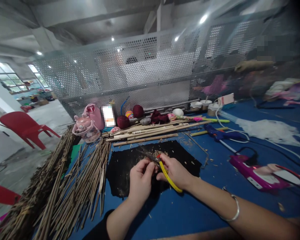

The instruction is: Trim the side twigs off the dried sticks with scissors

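Over a black sheet (pixel 120 168), our right fingers (pixel 165 159) grip a yellow-handled tool (pixel 165 172); whether our left fingers (pixel 148 172) hold anything, we cannot tell

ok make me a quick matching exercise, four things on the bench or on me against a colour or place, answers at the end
Things:
1. yellow-handled tool
2. cloth
3. power strip
4. bracelet

Colour or place:
A. purple
B. silver
C. in the right hand
D. black

Pairs: 1-C, 2-D, 3-A, 4-B
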{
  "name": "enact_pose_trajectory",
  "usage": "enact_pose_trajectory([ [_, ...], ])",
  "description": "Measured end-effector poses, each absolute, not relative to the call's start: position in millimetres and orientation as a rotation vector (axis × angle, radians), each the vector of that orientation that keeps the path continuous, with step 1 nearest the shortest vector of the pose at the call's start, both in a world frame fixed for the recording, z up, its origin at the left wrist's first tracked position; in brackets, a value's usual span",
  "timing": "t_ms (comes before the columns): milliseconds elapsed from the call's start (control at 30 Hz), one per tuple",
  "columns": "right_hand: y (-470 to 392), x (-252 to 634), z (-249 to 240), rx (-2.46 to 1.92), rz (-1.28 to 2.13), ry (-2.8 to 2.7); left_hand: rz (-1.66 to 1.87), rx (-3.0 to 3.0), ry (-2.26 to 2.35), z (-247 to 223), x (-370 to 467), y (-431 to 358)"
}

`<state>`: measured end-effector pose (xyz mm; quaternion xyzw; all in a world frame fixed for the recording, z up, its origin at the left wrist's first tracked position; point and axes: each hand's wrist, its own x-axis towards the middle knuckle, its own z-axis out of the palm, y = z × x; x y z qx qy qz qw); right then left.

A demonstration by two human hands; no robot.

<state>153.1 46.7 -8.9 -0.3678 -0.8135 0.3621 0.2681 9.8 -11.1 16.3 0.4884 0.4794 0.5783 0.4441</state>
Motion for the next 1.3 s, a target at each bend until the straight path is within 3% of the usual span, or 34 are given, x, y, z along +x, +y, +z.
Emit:
enact_pose_trajectory([
  [467,47,155,9,-1.276,0.369,-2.365,1.478,1.165,1.301,8,7,-3],
  [800,42,151,11,-1.247,0.307,-2.338,1.480,1.212,1.363,7,6,-2],
  [1000,39,150,10,-1.311,0.594,-2.355,1.507,1.272,1.472,12,4,-3],
  [1300,41,150,8,-1.287,0.592,-2.327,1.526,1.314,1.504,13,2,-4],
])
